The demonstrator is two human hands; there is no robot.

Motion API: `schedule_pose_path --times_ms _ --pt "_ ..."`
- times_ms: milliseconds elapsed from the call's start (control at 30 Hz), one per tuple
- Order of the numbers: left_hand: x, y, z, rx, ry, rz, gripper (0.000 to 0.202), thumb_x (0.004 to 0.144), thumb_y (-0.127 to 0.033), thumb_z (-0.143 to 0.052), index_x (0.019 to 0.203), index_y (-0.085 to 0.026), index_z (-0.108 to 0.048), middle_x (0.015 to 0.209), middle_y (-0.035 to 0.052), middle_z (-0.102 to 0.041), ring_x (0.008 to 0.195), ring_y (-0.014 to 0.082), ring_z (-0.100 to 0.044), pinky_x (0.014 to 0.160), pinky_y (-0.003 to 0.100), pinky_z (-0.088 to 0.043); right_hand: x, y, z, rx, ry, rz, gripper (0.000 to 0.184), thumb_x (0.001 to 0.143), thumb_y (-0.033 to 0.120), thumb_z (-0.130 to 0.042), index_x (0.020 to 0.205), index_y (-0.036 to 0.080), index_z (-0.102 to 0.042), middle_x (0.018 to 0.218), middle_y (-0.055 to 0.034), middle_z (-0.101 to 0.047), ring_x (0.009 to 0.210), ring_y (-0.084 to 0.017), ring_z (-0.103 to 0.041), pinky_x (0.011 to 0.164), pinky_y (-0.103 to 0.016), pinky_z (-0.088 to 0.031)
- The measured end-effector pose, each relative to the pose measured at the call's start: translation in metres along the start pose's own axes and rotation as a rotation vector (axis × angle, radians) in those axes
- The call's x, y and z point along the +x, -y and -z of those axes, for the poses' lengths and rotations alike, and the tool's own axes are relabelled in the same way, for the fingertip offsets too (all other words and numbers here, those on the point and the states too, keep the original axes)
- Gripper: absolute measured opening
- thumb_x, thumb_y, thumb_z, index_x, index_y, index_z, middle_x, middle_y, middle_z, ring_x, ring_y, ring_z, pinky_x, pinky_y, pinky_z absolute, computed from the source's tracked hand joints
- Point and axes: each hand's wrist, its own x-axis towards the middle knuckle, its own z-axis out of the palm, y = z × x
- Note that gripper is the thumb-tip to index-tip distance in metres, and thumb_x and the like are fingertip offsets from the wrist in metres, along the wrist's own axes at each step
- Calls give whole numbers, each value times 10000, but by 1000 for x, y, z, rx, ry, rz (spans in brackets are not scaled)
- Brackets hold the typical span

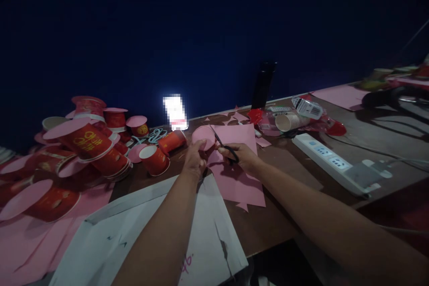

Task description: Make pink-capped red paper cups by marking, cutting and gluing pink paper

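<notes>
My left hand (195, 158) is closed on a round pink paper disc (203, 137), held up over the brown table (284, 174). My right hand (241, 157) grips black-handled scissors (224, 145), whose blades point up and left at the disc's right edge. Under both hands lies a pink paper sheet (236, 174) with jagged cut edges. A white paper sheet (150, 237) lies beneath my left forearm.
Several red paper cups (90, 143) capped with pink discs are piled at the left. A white power strip (331, 161) lies to the right, with a bag of stacked cups (291, 120) and a dark bottle (263, 85) behind. A bright phone screen (174, 111) leans on the blue wall.
</notes>
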Motion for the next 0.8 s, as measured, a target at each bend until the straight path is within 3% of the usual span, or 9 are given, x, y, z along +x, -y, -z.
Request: schedule_pose_path --times_ms 300,800 --pt "3 1 4 11 62 -6 178 576 -98 -692 673 -152 -553 650 1 -633 718 167 -681 733 296 -574 0 -1 1 -12 -25 -4 400 707 540 -697 752 143 -675 550 26 -543 514 -82 -454 489 -219 -318" --pt "3 -1 2 -8 70 16 184 568 -103 -687 656 -160 -535 623 -9 -624 677 148 -673 703 278 -580 0 -2 1 -5 -42 -17 406 697 528 -706 805 136 -690 534 29 -541 483 -79 -452 452 -216 -304"
